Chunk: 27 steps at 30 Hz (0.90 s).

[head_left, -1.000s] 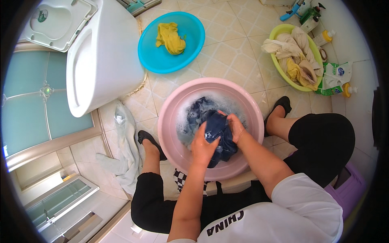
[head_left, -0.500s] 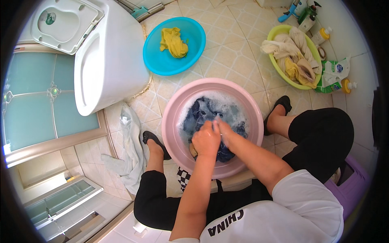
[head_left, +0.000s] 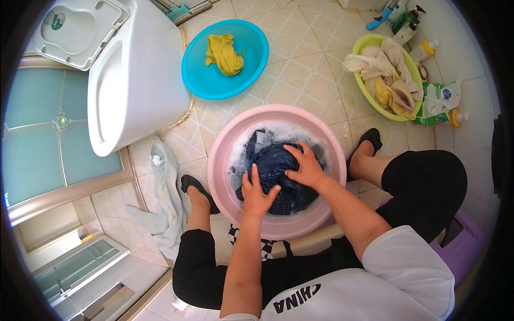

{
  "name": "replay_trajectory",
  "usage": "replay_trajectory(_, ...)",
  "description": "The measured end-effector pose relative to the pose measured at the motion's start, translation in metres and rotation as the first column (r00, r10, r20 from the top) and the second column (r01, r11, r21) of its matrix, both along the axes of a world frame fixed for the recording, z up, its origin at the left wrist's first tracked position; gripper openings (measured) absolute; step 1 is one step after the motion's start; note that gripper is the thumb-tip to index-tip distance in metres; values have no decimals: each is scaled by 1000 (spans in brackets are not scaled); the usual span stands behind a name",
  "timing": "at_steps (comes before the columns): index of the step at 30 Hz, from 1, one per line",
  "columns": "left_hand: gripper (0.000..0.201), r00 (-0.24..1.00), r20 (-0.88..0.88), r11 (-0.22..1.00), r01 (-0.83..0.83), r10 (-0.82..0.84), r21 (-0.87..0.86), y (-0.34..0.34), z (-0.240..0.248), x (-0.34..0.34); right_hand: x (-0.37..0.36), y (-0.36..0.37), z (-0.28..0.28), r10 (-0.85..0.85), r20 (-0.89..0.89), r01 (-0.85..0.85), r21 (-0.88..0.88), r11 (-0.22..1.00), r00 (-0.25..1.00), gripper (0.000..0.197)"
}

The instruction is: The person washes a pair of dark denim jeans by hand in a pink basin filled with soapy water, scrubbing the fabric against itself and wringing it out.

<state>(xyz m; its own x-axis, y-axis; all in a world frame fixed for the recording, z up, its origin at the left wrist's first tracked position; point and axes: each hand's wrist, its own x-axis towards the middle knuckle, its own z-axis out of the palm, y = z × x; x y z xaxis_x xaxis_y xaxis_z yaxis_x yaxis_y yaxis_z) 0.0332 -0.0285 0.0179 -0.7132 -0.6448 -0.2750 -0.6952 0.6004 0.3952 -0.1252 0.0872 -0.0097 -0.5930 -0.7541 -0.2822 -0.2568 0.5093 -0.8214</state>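
A dark blue wet garment (head_left: 273,160) lies bunched in soapy water inside the pink basin (head_left: 220,144) on the floor between my feet. Over the garment's near-left side rests my left hand (head_left: 258,195), fingers spread and thumb apart. My right hand (head_left: 306,167) is on its right side, also with fingers apart, bent a little against the wet cloth. Neither hand has closed around the fabric. White foam (head_left: 293,128) floats along the far side of the water. The lower part of the garment is hidden underwater.
Beyond the basin stands a blue basin (head_left: 193,80) with a yellow cloth (head_left: 225,56). Far right, a yellow-green basin (head_left: 369,40) holds pale laundry, with bottles (head_left: 423,51) by the wall. A toilet (head_left: 139,80) is far left; grey cloth (head_left: 166,198) lies near my left foot.
My hands were together over the basin's middle; now they are apart with fingers spread on the garment. The garment is gathered into a rounder heap. A tan object at the basin's near-left no longer shows.
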Motion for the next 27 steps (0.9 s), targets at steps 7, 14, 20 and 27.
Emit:
replay_trajectory(7,96,932,353,961,-169,84,218,8,-24,-14,12,-5,-12,163,95,-188,420,888,982,65)
replay_trajectory(14,61,784,612,888,-201,-107,413,-20,-60,-15,4,-19,-41,68,352,-258,529,808,934,49)
replay_trajectory(20,55,962,185,945,-240,201,222,-16,-76,10,13,-14,-68,-321,694,261,194,946,644,44)
replay_trajectory(27,60,949,-316,998,23,-4,57,30,46,-36,3,-23,-2,-261,963,438,263,860,-65,64)
